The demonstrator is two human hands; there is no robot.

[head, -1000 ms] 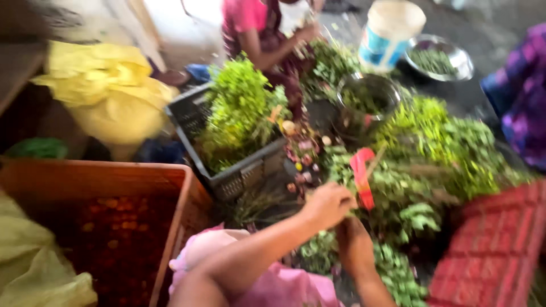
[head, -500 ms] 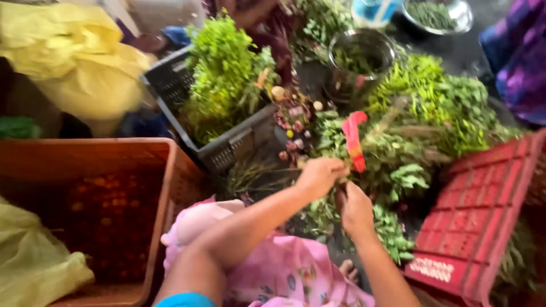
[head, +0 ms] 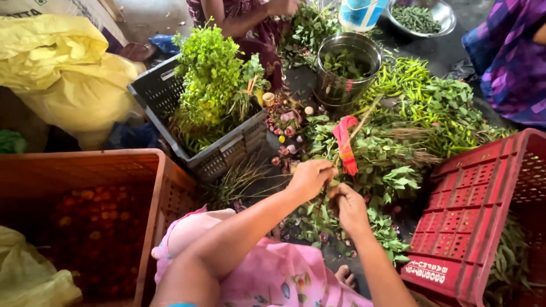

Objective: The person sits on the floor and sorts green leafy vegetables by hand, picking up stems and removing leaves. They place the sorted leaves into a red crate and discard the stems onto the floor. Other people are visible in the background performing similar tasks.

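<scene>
Green leafy stems [head: 325, 200] are gripped between both hands at mid-scene: the left hand [head: 310, 177] is closed on them, the right hand [head: 348, 207] pinched just beside. A red cloth strip [head: 344, 144] lies beyond, a red crate [head: 483, 216] right, an orange crate [head: 114, 170] left.

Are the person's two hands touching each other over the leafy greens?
Apart. The head view shows the left hand and right hand close together, with a thin strip of green leafy stems visible between them.
</scene>
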